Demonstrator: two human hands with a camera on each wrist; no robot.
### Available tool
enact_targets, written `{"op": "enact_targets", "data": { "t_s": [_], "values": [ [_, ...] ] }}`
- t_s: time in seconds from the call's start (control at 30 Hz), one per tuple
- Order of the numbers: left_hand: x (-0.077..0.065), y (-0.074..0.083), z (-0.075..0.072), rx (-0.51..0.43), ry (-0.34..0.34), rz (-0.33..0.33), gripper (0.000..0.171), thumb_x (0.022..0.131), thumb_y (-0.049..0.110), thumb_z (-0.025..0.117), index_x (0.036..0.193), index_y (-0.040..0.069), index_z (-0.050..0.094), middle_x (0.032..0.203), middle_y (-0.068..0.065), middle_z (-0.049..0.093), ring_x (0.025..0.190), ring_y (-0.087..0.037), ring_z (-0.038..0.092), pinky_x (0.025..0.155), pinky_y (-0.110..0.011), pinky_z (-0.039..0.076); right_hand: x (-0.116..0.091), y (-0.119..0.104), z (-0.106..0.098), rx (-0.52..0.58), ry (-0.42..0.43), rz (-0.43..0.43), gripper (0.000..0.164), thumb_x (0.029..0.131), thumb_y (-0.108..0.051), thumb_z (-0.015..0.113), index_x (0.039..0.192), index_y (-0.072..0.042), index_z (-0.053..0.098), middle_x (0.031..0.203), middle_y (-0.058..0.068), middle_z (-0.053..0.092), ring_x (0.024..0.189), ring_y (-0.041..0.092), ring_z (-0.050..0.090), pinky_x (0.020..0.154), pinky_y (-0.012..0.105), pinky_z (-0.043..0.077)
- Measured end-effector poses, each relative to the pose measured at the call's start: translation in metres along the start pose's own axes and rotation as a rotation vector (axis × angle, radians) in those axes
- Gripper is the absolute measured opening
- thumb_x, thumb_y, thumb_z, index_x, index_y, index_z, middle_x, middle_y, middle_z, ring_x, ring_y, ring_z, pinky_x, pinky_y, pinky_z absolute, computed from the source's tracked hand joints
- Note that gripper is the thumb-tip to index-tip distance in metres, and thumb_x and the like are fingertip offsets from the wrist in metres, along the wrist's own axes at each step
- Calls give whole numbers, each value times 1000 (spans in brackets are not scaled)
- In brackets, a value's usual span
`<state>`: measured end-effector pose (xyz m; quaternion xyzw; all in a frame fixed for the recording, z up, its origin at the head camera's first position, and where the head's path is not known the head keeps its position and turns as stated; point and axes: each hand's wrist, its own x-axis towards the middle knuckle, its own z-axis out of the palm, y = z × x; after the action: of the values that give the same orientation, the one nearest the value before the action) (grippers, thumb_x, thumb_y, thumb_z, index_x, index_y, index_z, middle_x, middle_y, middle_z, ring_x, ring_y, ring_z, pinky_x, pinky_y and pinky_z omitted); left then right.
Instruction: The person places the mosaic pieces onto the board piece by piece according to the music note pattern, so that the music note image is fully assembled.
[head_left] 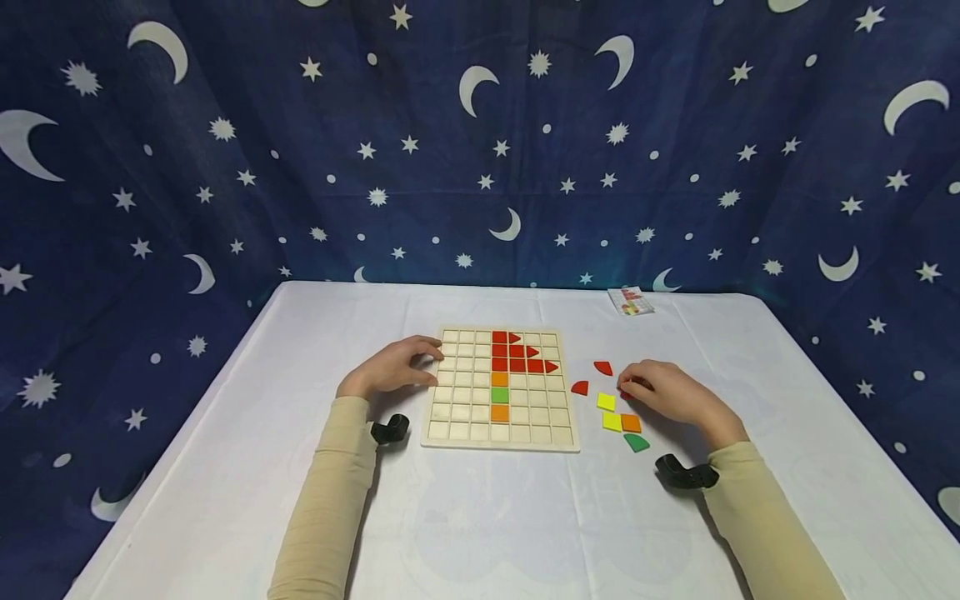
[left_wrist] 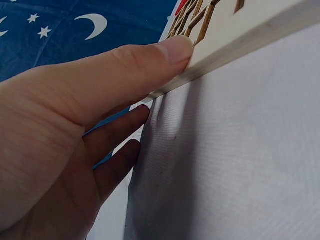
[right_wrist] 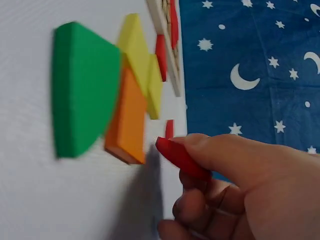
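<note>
A pale wooden grid board [head_left: 450,432] lies on the table, its left edge met by my left hand [head_left: 393,367]. In the left wrist view the thumb [left_wrist: 175,50] rests on the board's rim, while the other fingers are loosely bent beside it. Right of the board, my right hand [head_left: 670,392] pinches a red piece [right_wrist: 179,156] between thumb and fingers, above the table. The board carries three rows of red squares [head_left: 499,351] with pointed red ends. Under their left column are an orange square [head_left: 499,380], a green square [head_left: 499,396] and another orange square [head_left: 499,413].
Between board and right hand lie two red quarter-circles [head_left: 603,367], two yellow squares [head_left: 606,402], an orange square [head_left: 632,423] and a green quarter-circle [head_left: 637,442]. A printed card [head_left: 631,301] is at the table's back right. A dark blue star-and-moon cloth [head_left: 420,108] hangs behind the table.
</note>
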<state>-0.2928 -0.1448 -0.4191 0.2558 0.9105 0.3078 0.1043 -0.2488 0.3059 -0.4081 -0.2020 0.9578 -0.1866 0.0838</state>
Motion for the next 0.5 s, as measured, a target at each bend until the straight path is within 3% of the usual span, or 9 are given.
{"op": "enact_targets", "data": {
  "t_s": [0.27,0.37,0.5],
  "values": [
    [0,0,0,1,6,0,41,85,19,77,121,6,65,146,-14,46,139,-33,36,116,-45,29,-7,-6,-11,-87,-18,209,24,95,-19,59,102,1,70,81,3,65,74,20,53,72,41,53],
    [0,1,0,3,2,-5,41,85,19,77,122,6,65,147,-13,46,139,-32,36,116,-45,29,-5,-7,-11,-18,-18,244,33,98,-24,57,111,4,67,80,4,64,73,21,54,69,38,52],
    [0,1,1,6,1,-16,41,85,19,77,122,6,64,147,-13,45,140,-32,35,116,-45,29,-5,-5,-11,88,6,212,32,98,-22,57,115,4,65,82,3,63,71,19,54,64,31,50]
  ]
}}
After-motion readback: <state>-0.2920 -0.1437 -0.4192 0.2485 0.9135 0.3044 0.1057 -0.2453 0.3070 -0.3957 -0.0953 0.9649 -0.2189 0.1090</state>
